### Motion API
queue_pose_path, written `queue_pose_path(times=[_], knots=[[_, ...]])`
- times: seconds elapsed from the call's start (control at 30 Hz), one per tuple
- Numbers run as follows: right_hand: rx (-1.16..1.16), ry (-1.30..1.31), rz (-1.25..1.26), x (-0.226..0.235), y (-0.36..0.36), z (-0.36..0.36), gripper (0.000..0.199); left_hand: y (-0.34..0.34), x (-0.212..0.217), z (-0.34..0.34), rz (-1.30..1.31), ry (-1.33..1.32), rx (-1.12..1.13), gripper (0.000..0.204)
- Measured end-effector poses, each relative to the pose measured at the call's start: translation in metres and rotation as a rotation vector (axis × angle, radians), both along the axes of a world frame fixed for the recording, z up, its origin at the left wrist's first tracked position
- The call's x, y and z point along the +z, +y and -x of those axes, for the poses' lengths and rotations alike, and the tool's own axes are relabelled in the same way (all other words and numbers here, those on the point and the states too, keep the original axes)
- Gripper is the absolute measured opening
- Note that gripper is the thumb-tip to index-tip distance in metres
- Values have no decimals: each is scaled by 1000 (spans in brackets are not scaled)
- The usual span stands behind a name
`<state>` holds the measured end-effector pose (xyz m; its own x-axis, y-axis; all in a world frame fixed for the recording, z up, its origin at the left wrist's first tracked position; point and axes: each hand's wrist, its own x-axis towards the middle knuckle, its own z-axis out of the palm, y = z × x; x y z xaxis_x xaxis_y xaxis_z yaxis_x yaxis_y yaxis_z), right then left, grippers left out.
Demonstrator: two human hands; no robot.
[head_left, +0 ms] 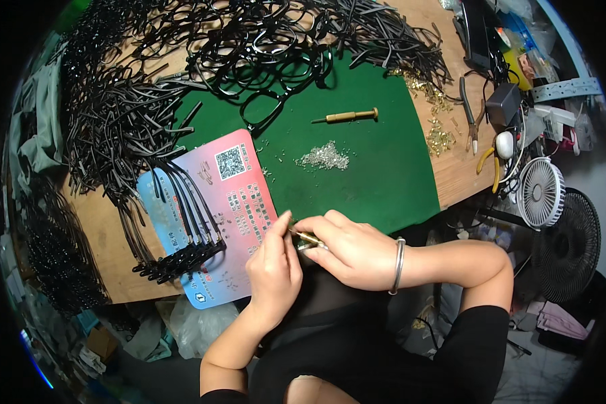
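My left hand and my right hand meet at the front edge of the green mat. In my right hand's closed fingers is a brass-coloured screwdriver, its tip pointing at my left fingertips. The left fingers are pinched together, and what they hold is too hidden to name. Under the left hand's side lies a pink and blue printed card with tiny metal parts on it. Several black eyeglass temples rest across the card's left part. A heap of small silver screws sits on the mat.
Another brass screwdriver lies on the mat. Black eyeglass frames and loose temples pile up at the back and left. Small gold-coloured parts, pliers and a white fan are at the right.
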<state>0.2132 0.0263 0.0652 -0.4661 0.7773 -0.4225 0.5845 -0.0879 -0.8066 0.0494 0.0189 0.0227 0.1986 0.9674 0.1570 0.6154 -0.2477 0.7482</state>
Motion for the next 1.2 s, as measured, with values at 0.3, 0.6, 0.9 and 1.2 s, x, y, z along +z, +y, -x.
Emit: queue_pose_path(times=[0.3, 0.6, 0.9, 1.2], knots=[[-229, -99, -192, -29, -2, -38, 29, 43, 20, -17, 60, 90, -351, 23], [-217, -101, -355, -35, 2, -37, 25, 193, -3, -160, -431, 452, -351, 13], [-339, 175, -411, -47, 0, -57, 19, 218, -9, -171, -343, 659, -500, 25], [-360, 316, -400, -50, -2, -55, 20, 202, 25, -103, -13, 254, -481, 32]])
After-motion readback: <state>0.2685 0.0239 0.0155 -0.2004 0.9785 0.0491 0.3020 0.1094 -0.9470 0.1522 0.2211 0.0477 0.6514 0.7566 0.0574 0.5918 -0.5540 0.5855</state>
